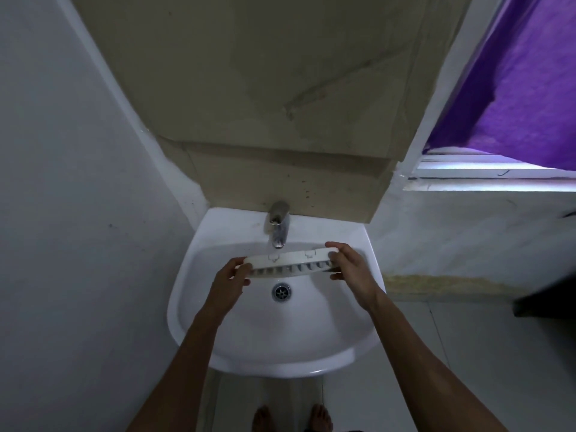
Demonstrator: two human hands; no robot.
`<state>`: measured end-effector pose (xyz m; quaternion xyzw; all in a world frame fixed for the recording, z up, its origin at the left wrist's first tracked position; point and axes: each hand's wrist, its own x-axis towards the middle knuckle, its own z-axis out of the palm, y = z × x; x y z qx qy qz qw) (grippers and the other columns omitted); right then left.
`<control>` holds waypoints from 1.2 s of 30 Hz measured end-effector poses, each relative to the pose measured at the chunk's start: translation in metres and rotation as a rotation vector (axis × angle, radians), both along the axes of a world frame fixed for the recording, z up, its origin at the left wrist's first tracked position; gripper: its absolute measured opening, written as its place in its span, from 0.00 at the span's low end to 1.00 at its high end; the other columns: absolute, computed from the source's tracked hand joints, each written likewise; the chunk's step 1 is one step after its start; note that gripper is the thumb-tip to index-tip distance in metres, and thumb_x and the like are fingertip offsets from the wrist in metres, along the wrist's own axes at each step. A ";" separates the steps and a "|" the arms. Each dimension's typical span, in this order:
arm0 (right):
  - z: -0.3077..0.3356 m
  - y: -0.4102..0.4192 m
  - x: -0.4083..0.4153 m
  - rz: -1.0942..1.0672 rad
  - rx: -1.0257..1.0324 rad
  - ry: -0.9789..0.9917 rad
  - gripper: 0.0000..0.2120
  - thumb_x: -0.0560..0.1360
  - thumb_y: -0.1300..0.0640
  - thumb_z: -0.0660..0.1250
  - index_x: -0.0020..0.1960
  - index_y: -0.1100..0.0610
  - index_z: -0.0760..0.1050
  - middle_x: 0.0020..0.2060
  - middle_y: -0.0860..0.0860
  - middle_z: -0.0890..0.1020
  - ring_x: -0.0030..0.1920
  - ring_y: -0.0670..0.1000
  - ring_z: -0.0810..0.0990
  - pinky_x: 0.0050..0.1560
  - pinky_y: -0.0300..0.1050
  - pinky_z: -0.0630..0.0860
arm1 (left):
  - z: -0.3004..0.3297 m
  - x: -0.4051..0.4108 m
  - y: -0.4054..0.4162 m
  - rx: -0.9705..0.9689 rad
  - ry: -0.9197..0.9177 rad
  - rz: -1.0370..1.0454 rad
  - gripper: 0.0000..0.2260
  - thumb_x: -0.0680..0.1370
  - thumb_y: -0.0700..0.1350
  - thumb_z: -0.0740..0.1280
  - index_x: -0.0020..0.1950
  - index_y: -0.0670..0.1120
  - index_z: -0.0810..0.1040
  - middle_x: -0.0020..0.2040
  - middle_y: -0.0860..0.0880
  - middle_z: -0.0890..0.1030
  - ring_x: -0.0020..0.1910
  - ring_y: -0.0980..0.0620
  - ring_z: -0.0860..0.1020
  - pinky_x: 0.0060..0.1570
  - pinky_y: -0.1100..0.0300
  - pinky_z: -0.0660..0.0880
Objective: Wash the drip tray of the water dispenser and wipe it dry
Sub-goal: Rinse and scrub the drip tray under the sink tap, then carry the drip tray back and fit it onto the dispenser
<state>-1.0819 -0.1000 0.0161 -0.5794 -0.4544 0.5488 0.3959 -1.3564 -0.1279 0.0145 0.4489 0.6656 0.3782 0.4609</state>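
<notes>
1. Left hand (229, 277): fingers curled round the left end of the long white plastic drip tray (291, 263) with its slotted grille, thumb on the near side.
2. Right hand (349, 266): fingers wrapped over the tray's right end, thumb underneath.
3. Tray: held level between both hands, tipped on edge, above the white ceramic basin (218, 347), just below the chrome tap (277, 224) and over the round metal drain (282, 291).
4. Further out: brown cardboard sheet (280, 88) behind the tap, purple curtain (523, 88) at the window on the right, bare feet (293, 419) on the pale floor.
</notes>
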 end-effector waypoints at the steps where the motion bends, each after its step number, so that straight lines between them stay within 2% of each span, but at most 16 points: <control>1: 0.003 0.000 0.002 0.004 0.007 -0.004 0.11 0.82 0.54 0.61 0.62 0.49 0.78 0.51 0.55 0.82 0.46 0.52 0.82 0.48 0.49 0.79 | 0.002 0.001 0.000 0.007 0.017 0.005 0.05 0.81 0.50 0.62 0.51 0.55 0.77 0.50 0.50 0.82 0.40 0.55 0.81 0.39 0.60 0.74; 4: 0.013 -0.001 0.009 0.020 0.022 0.005 0.12 0.82 0.51 0.61 0.63 0.49 0.77 0.50 0.54 0.83 0.42 0.52 0.84 0.44 0.47 0.79 | 0.008 0.005 0.000 0.025 0.037 0.003 0.10 0.81 0.55 0.61 0.47 0.52 0.78 0.46 0.48 0.83 0.39 0.54 0.81 0.40 0.60 0.74; 7: 0.022 -0.005 0.014 0.010 0.032 0.040 0.12 0.82 0.54 0.63 0.63 0.52 0.77 0.50 0.55 0.83 0.41 0.54 0.85 0.43 0.47 0.80 | 0.013 0.008 -0.002 0.043 0.075 0.002 0.17 0.80 0.59 0.59 0.46 0.48 0.79 0.42 0.46 0.83 0.39 0.52 0.81 0.43 0.56 0.75; 9: 0.028 -0.008 0.017 -0.026 0.044 0.080 0.11 0.81 0.55 0.64 0.62 0.54 0.78 0.48 0.57 0.82 0.38 0.55 0.83 0.42 0.49 0.80 | 0.018 0.010 -0.001 0.054 0.124 0.007 0.22 0.79 0.62 0.59 0.45 0.45 0.80 0.38 0.45 0.83 0.39 0.49 0.81 0.45 0.52 0.76; 12: 0.038 -0.012 0.021 -0.071 0.074 0.092 0.09 0.81 0.55 0.64 0.60 0.55 0.79 0.44 0.57 0.82 0.35 0.55 0.82 0.41 0.51 0.80 | 0.028 0.009 0.000 0.044 0.174 -0.005 0.29 0.77 0.67 0.57 0.42 0.43 0.81 0.36 0.45 0.83 0.40 0.46 0.82 0.45 0.52 0.77; 14: 0.046 -0.017 0.024 -0.089 0.087 0.074 0.10 0.82 0.55 0.63 0.59 0.56 0.80 0.45 0.59 0.81 0.35 0.55 0.83 0.44 0.53 0.82 | 0.035 0.008 0.000 0.023 0.190 -0.014 0.28 0.76 0.69 0.55 0.40 0.47 0.81 0.36 0.46 0.83 0.40 0.46 0.82 0.45 0.52 0.77; 18: 0.060 -0.033 0.028 -0.118 0.115 0.074 0.12 0.82 0.56 0.61 0.57 0.59 0.81 0.43 0.62 0.80 0.36 0.56 0.84 0.50 0.57 0.83 | 0.049 0.009 -0.005 -0.001 0.197 -0.040 0.29 0.74 0.71 0.54 0.43 0.49 0.81 0.36 0.48 0.83 0.41 0.49 0.82 0.44 0.54 0.76; 20: 0.066 -0.044 0.031 -0.141 0.132 0.083 0.12 0.82 0.56 0.61 0.56 0.59 0.81 0.41 0.61 0.80 0.35 0.56 0.84 0.47 0.54 0.84 | 0.055 0.012 -0.010 0.011 0.197 -0.062 0.29 0.74 0.72 0.53 0.44 0.50 0.81 0.35 0.49 0.82 0.41 0.49 0.82 0.40 0.56 0.76; 24: 0.070 -0.068 0.044 -0.169 0.163 0.087 0.12 0.82 0.56 0.61 0.57 0.58 0.82 0.43 0.63 0.82 0.36 0.57 0.84 0.44 0.49 0.83 | 0.060 0.023 -0.019 0.051 0.196 -0.096 0.28 0.76 0.70 0.53 0.48 0.50 0.82 0.37 0.49 0.83 0.40 0.52 0.82 0.41 0.56 0.75; 28: 0.068 -0.094 0.064 -0.211 0.173 0.086 0.11 0.82 0.56 0.61 0.56 0.55 0.82 0.44 0.61 0.85 0.38 0.57 0.84 0.45 0.50 0.84 | 0.062 0.047 -0.024 0.093 0.191 -0.143 0.27 0.78 0.67 0.54 0.48 0.48 0.82 0.38 0.50 0.83 0.38 0.53 0.82 0.40 0.58 0.74; 32: 0.063 -0.118 0.096 -0.340 0.177 0.111 0.11 0.82 0.57 0.62 0.54 0.54 0.83 0.41 0.57 0.85 0.36 0.55 0.83 0.43 0.48 0.84 | 0.059 0.093 -0.021 0.095 0.180 -0.225 0.27 0.79 0.66 0.53 0.50 0.46 0.82 0.37 0.50 0.82 0.35 0.56 0.80 0.34 0.61 0.72; 36: 0.060 -0.139 0.144 -0.485 0.186 0.142 0.10 0.82 0.58 0.62 0.53 0.54 0.83 0.40 0.55 0.84 0.34 0.52 0.82 0.41 0.45 0.83 | 0.058 0.158 -0.011 0.105 0.152 -0.338 0.27 0.80 0.65 0.52 0.53 0.46 0.82 0.44 0.47 0.84 0.35 0.57 0.80 0.33 0.63 0.71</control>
